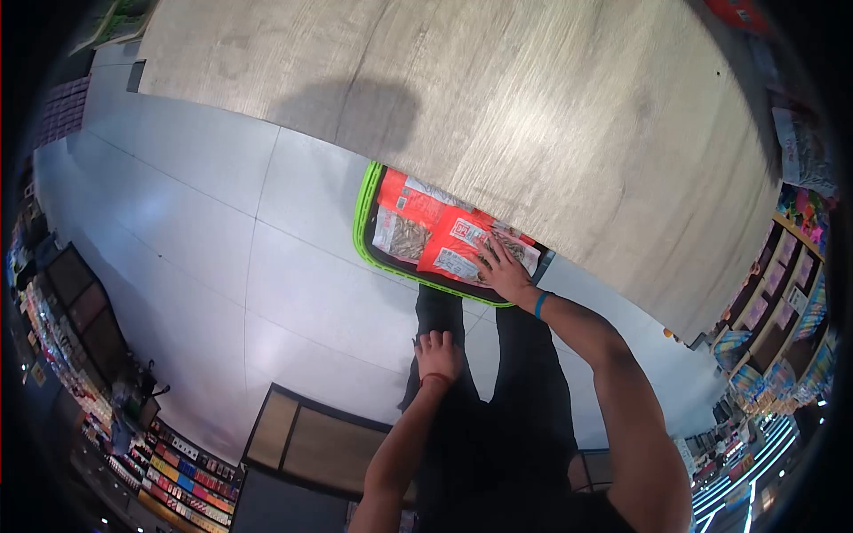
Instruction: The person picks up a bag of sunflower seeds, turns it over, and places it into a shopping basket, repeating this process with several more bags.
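Note:
My right hand (504,269) lies with its fingers spread on a red and clear packet (450,251) at the right side of a basket. The basket (362,213) has a bright green rim and a dark inside, and it holds several such packets. Its far side is hidden under the edge of the wooden table. My left hand (438,356) rests on my left thigh, near the knee, with its fingers a little apart and nothing visible in it. It is below the basket and not touching it.
A wood-grain table (551,107) fills the top of the view. Pale tiled floor (204,231) lies to the left. Behind me is a low brown and black unit (329,444). Stocked shelves (773,302) stand at the right, with more shelves (191,475) at the lower left.

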The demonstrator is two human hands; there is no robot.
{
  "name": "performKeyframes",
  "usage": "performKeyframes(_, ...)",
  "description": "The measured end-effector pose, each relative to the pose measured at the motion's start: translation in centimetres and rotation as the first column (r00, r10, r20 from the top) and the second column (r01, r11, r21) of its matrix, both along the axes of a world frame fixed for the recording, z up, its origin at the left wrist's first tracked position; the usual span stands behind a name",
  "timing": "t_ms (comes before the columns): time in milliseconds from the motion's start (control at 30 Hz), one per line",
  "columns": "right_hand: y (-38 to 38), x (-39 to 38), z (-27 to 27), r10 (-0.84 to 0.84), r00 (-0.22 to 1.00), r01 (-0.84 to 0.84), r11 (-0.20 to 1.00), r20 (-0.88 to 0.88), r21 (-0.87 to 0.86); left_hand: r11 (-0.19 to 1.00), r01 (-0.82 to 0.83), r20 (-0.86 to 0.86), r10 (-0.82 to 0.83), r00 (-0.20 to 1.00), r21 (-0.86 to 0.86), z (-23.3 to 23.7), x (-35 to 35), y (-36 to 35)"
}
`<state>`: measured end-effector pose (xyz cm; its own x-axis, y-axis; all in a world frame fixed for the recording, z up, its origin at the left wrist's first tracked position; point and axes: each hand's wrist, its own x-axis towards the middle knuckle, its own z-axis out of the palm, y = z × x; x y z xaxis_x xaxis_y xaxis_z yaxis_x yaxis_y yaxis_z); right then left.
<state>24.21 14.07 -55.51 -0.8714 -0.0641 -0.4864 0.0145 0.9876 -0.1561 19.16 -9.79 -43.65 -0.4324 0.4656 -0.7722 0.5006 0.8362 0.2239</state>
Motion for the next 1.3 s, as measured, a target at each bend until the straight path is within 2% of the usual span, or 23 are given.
performKeyframes(33,0.3,0.7,-0.8,0.026,0.999,-0.024,0.998,0.028,-0.066,1.0,-0.003,0.007,0.003,1.0,-0.002,0.1,-0.1,0.1)
performKeyframes(67,0.5,1.2,-1.9,0.107,0.993,-0.107,0.994,0.042,0.01,1.0,-0.006,0.012,0.007,1.0,-0.005,0.0,-0.2,0.2)
performKeyframes(167,-0.4,0.9,-1.9,0.139,0.984,-0.152,0.981,0.111,0.124,1.0,-0.004,0.021,0.004,1.0,-0.017,-0.2,0.0,-0.1)
performKeyframes(300,-0.7,-0.4,-0.3,0.118,0.981,-0.137,0.984,0.157,0.117,0.999,0.01,0.026,-0.009,1.0,-0.031,0.2,-0.6,0.4)
performKeyframes(367,-1.9,-1.2,0.4,-0.137,0.96,0.155,0.986,0.245,-0.055,0.999,0.035,-0.005,-0.035,0.999,0.032,1.0,-0.9,0.6)
performKeyframes(400,-2.9,-0.5,-0.7,-0.289,0.932,0.312,0.947,0.218,-0.081,0.997,0.051,-0.028,-0.049,0.998,0.056,1.1,-0.8,0.6)
performKeyframes(433,-3.4,0.4,-0.5,-0.325,0.944,0.318,0.942,-0.052,-0.105,0.998,0.062,0.024,-0.063,0.998,0.023,1.3,-1.0,0.9)
performKeyframes(467,-3.2,-0.2,2.6,-0.316,0.945,0.302,0.943,-0.083,-0.142,0.995,0.095,0.063,-0.095,0.994,-0.004,1.7,-1.4,1.2)
performKeyframes(500,-2.5,-1.5,8.0,-0.305,0.938,0.33,0.931,0.163,-0.157,0.993,0.119,0.068,-0.119,0.991,0.008,2.6,-1.9,1.6)
performKeyframes(567,-2.2,-1.3,15.4,-0.45,0.874,0.486,0.809,0.183,-0.331,0.987,0.162,0.093,-0.162,0.982,0.006,2.8,-2.3,1.2)
performKeyframes(600,-2.1,-0.9,18.2,-0.434,0.851,0.521,0.772,0.296,-0.364,0.98,0.193,0.154,-0.185,0.971,-0.04,4.0,-3.1,1.6)
performKeyframes(633,-1.9,-0.4,21.2,-0.433,0.842,0.525,0.797,0.323,-0.3,0.979,0.205,0.124,-0.202,0.972,-0.013,4.6,-3.5,1.6)
performKeyframes(700,-2.2,2.3,23.9,-0.527,0.823,0.568,0.773,0.212,-0.282,0.982,0.186,0.242,-0.17,0.955,-0.044,5.0,-4.1,1.1)
performKeyframes(800,-1.9,5.0,29.2,-0.675,0.714,0.69,0.637,0.183,-0.344,0.989,0.144,0.315,-0.127,0.941,-0.032,5.6,-5.0,0.8)
performKeyframes(900,-0.3,6.2,33.4,-0.67,0.708,0.688,0.582,0.225,-0.434,0.995,0.1,0.349,-0.085,0.933,-0.024,5.1,-5.3,-0.1)
performKeyframes(933,0.5,6.4,34.2,-0.714,0.675,0.699,0.538,0.186,-0.472,0.995,0.056,0.334,-0.082,0.939,0.086,2.5,-4.8,-1.6)
performKeyframes(967,1.6,6.1,34.6,-0.71,0.682,0.689,0.543,0.176,-0.48,0.995,0.05,0.322,-0.075,0.944,0.087,2.1,-5.1,-1.8)
performKeyframes(1033,4.4,6.3,35.3,-0.798,0.59,0.696,0.428,0.12,-0.577,0.95,0.059,0.334,-0.166,0.928,0.308,4.1,-4.6,-2.3)
performKeyframes(1067,5.8,6.5,35.3,-0.839,0.528,0.691,0.335,0.13,-0.64,0.947,-0.039,0.293,-0.059,0.954,0.318,6.0,-3.7,-2.1)
performKeyframes(1100,7.8,6.3,35.3,-0.875,0.463,0.672,0.243,0.14,-0.7,0.946,-0.04,0.282,-0.055,0.958,0.321,5.0,-3.0,-2.0)
performKeyframes(1167,11.6,5.8,37.5,-0.915,0.355,0.65,0.095,0.191,-0.754,0.903,-0.18,0.298,0.06,0.953,0.39,1.3,-1.0,-4.3)
performKeyframes(1233,15.6,6.5,36.5,-0.948,0.253,0.574,-0.015,0.195,-0.819,0.882,-0.259,0.323,0.131,0.937,0.393,2.7,0.7,-3.4)
performKeyframes(1300,20.0,7.1,36.3,-0.968,0.189,0.508,-0.05,0.168,-0.86,0.856,-0.345,0.356,0.207,0.911,0.385,4.7,2.5,-2.2)
